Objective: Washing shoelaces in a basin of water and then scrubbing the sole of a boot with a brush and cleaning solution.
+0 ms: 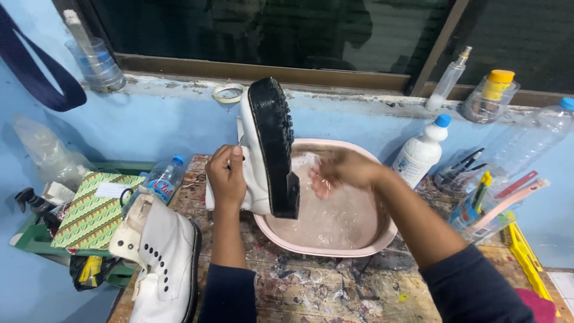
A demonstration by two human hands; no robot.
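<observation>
At the centre of the frame the left hand (226,176) grips a white boot (263,149) upright, its black sole (274,143) facing right, over a pink basin (335,206). The right hand (341,173), fingers spread and empty, hovers above the water. A second white boot (164,257) lies at lower left.

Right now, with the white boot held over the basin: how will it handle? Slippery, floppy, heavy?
The white boot has a thick black lugged sole, so it is probably bottom-heavy. The left hand grips the upper, which seems to hold its shape, so likely fairly stiff. The basin holds water, and a wet upper could be slippery.
</observation>
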